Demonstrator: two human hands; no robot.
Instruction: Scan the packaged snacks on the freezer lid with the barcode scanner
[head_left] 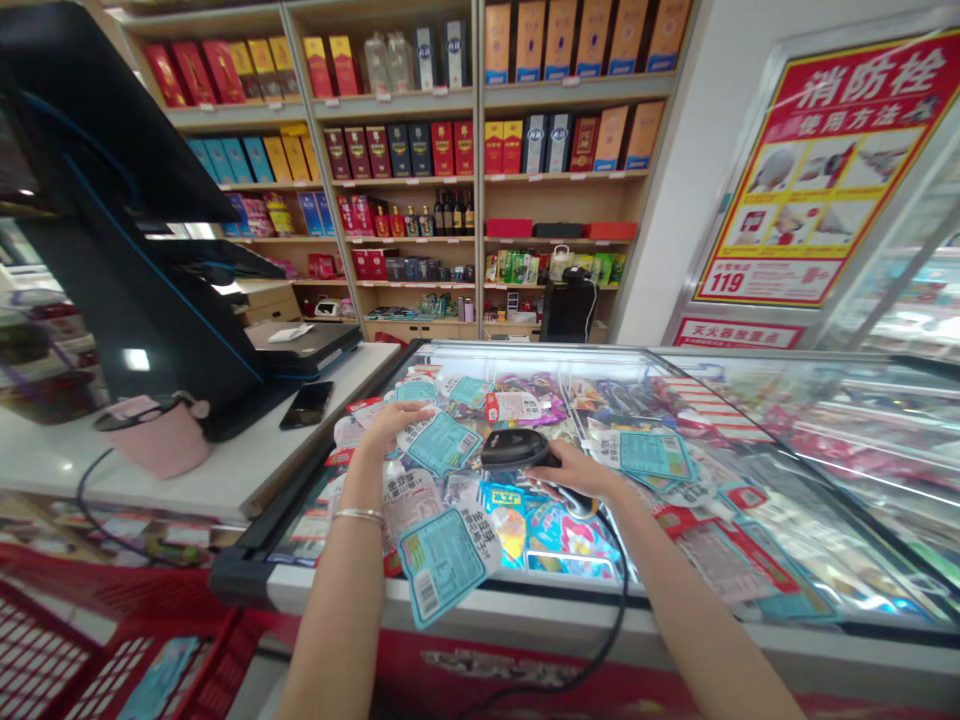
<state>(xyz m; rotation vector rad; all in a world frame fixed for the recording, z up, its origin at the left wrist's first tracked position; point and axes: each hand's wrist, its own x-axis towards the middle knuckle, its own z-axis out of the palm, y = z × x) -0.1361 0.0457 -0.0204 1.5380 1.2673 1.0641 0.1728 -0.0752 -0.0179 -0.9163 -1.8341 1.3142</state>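
My left hand has its fingers closed on the edge of a flat blue-and-white packet, whose barcode faces up. Wrapped round the handle of a black barcode scanner is my right hand; the scanner's head points left, toward that packet. A black cable runs down from the scanner. Many similar packets lie on the glass freezer top, among them a blue one overhanging the front edge, another to the right, and a red-edged one behind.
Under the glass of the chest freezer are colourful ice-cream packs. On the left counter stand a black monitor stand, a phone and a pink holder. Red baskets sit below; stocked shelves rise behind.
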